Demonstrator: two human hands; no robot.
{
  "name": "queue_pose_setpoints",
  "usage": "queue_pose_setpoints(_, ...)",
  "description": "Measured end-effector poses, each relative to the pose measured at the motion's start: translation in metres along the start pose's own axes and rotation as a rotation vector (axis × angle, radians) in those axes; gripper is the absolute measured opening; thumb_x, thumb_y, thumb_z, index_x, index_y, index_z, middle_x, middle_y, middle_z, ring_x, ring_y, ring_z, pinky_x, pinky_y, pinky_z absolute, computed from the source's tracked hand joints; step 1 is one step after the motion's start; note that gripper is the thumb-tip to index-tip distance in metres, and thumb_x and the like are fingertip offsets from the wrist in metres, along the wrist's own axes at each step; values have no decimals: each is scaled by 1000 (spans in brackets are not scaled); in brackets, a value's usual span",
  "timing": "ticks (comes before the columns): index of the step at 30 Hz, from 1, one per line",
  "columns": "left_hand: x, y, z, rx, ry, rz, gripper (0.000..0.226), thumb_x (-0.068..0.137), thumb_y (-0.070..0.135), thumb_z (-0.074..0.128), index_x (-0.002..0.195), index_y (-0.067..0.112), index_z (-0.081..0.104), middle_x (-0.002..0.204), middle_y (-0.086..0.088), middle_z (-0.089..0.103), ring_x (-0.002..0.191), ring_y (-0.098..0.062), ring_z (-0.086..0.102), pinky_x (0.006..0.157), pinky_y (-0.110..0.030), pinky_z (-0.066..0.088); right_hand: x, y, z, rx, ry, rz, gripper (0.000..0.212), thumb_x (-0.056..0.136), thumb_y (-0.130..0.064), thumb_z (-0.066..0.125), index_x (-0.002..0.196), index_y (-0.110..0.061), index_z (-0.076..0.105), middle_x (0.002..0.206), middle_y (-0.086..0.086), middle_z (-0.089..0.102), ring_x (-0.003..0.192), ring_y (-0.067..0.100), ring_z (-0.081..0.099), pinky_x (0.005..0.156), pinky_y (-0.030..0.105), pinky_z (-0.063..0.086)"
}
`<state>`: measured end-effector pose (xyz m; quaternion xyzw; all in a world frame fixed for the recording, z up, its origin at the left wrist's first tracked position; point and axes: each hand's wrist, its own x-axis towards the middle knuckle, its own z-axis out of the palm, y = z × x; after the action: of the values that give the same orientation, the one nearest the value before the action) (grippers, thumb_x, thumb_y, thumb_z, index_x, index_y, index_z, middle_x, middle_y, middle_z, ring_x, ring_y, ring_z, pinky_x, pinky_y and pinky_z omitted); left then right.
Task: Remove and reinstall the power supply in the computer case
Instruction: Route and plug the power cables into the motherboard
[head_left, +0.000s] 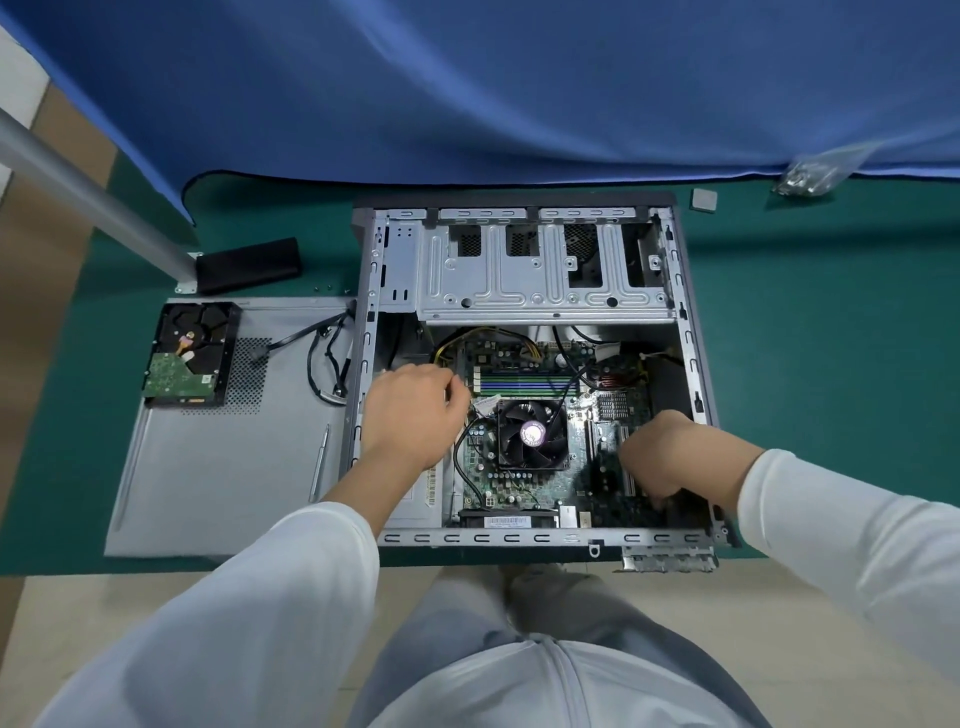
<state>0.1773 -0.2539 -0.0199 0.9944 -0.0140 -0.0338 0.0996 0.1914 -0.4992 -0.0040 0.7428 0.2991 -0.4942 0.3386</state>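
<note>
The open computer case (524, 538) lies flat on the green mat, showing the motherboard and its CPU fan (532, 434). The silver power supply (415, 506) sits in the case's near-left corner, mostly under my left arm. My left hand (410, 410) lies on top of it, fingers curled over its inner edge beside the yellow and black cables (452, 338). My right hand (662, 454) reaches into the near-right corner by the expansion slots, fingers curled downward. Its fingertips are hidden in shadow, so I cannot tell what they touch.
The removed side panel (218, 467) lies left of the case with a hard drive (187, 356), loose black cables (327, 358) and a screwdriver (320, 462) on it. A black block (248, 265) and metal pole (88, 197) stand far left. A screw bag (810, 174) lies far right.
</note>
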Motion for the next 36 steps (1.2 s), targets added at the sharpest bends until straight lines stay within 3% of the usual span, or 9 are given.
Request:
queue_pose_setpoints(2,0,0,0,-2,7,-4,35,91,26,45,57,18,51,62,2,57,59,-19,47,60,-30,37,6,-2,1,34,54,59,31,95,-5,43,123,-11,54,116,-2,60,98,18,59,70,27,40)
queue_pose_setpoints(6,-1,0,-1,-4,12,-9,35,91,26,45,57,18,50,60,5,50,59,-18,45,59,-29,33,11,-4,2,33,101,112,31,94,-3,43,118,-14,58,115,-4,61,102,16,60,68,25,38)
queue_pose_setpoints(12,-1,1,-2,-12,3,-13,34,92,26,44,59,18,49,62,3,49,61,-21,47,62,-32,38,8,0,-9,110,80,69,30,93,-24,60,118,-10,56,103,-3,60,86,19,56,69,29,41)
queue_pose_setpoints(16,-1,1,-2,-10,2,-18,33,92,26,44,60,18,48,62,3,49,61,-20,46,62,-32,37,7,1,-16,183,71,47,29,89,-22,65,115,-11,59,91,-5,53,84,21,57,67,31,42)
queue_pose_setpoints(20,-2,2,-2,-7,-1,-30,34,92,26,45,61,15,54,66,0,57,64,-23,51,63,-33,38,12,-3,-7,52,149,96,22,93,-8,51,113,-13,60,91,-5,57,85,19,57,66,27,40)
queue_pose_setpoints(24,-1,2,-1,-3,-3,-27,34,92,26,43,60,17,49,63,1,52,62,-22,48,64,-33,39,18,-7,8,6,199,141,25,94,-7,44,111,-17,60,108,-5,62,93,15,59,64,24,37)
queue_pose_setpoints(28,-1,1,-1,-11,-5,-28,34,92,26,43,61,17,50,64,2,52,63,-21,48,65,-33,39,21,-12,16,11,196,185,23,94,-7,44,105,-18,61,93,-6,60,89,12,58,64,24,34)
queue_pose_setpoints(31,-2,1,0,-14,4,-26,34,93,26,43,60,17,50,64,0,55,62,-22,49,64,-33,40,22,-18,24,-5,185,196,21,95,-7,43,101,-18,59,72,-5,44,67,10,45,54,22,27)
queue_pose_setpoints(36,-1,0,0,-4,8,-20,34,93,26,43,60,18,49,64,1,55,61,-21,47,63,-32,37,20,-22,28,-31,152,179,22,96,-5,42,101,-20,58,80,-7,53,71,9,50,52,23,24)
